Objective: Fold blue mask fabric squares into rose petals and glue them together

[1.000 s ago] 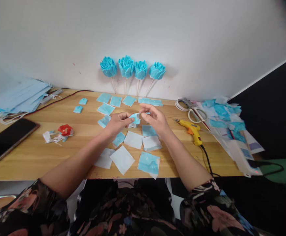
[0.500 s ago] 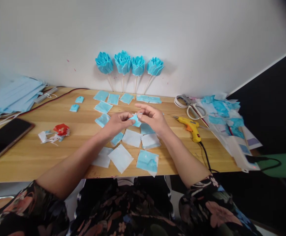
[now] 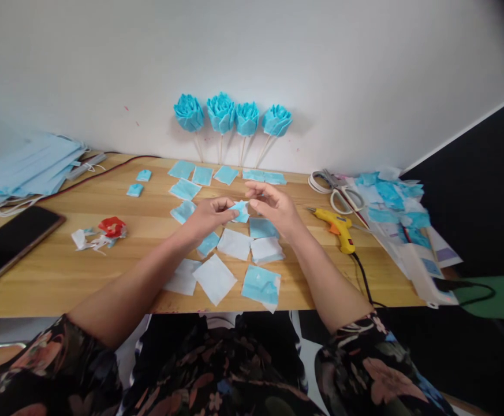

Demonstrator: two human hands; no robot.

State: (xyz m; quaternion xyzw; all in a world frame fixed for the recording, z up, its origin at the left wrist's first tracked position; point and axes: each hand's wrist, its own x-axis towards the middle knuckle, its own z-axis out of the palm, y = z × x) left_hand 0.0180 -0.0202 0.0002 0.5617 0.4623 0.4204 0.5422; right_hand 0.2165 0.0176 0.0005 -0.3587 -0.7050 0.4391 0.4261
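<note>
Between the thumb and fingers of my left hand [image 3: 211, 218] is a small folded piece of blue fabric [image 3: 240, 212]. My right hand [image 3: 275, 207] hovers just right of that piece, its fingers apart and holding nothing. Below and around both hands lie several cut fabric squares, among them a white square [image 3: 215, 279], a blue square [image 3: 261, 285] and another blue square [image 3: 185, 189]. Two small folded blue pieces [image 3: 134, 189] rest further left. Against the wall lean several blue fabric flowers [image 3: 221, 113] on thin sticks.
On the right are a yellow glue gun [image 3: 342, 229] with a black cord, scissors [image 3: 340, 196], a tape roll [image 3: 320, 182], fabric scraps [image 3: 390, 193] and a white power strip [image 3: 425, 277]. Face masks [image 3: 30, 164], a phone [image 3: 15, 242] and a red scrap [image 3: 112, 226] are on the left.
My right hand's fingers have come off the small blue piece and moved slightly to the right. My left hand still grips it. The view has shifted a little.
</note>
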